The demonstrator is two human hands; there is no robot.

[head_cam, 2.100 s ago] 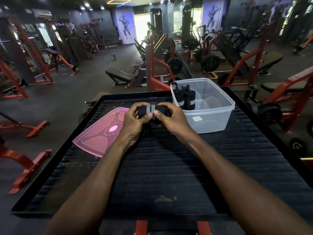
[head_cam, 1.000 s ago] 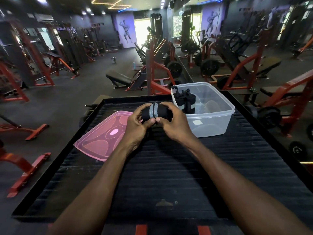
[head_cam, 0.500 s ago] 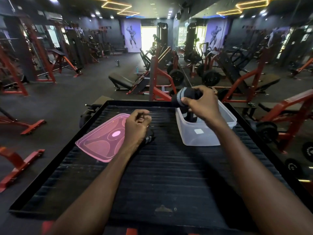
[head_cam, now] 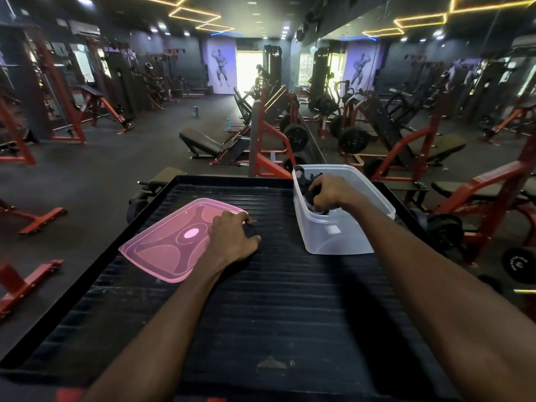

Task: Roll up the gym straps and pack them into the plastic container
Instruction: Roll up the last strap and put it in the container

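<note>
Your right hand is down inside the clear plastic container, its fingers curled around a rolled black strap, beside other dark straps at the far left corner; their number cannot be told. Your left hand rests on the counter, its fingers bent over one small black strap, just beside the single pink lid.
</note>
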